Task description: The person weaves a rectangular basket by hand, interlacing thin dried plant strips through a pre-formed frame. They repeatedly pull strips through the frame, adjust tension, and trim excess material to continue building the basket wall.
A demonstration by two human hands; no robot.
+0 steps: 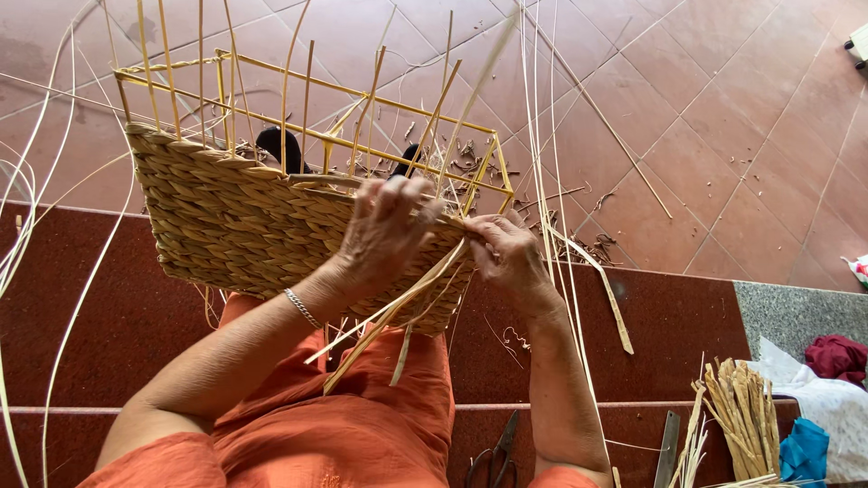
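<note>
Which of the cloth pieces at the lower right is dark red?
The crumpled cloth highest in the pile, against the grey stone edge. The white cloth spreads below it, and the blue cloth lies lowest, beside the bundle of straw strips.

One basket [235, 226], one scissors [495, 456], two hands, one bracelet [302, 308].

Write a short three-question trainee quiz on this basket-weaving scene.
1. True or false: both hands work at the top edge of the woven basket.
2. Which hand has a silver bracelet at its wrist: the left hand or the right hand?
3. What lies on the step by the person's right side? A) scissors B) a hammer C) a paintbrush

Key: 1 true. 2 the left hand. 3 A; a bundle of pale strips lies further right.
</note>
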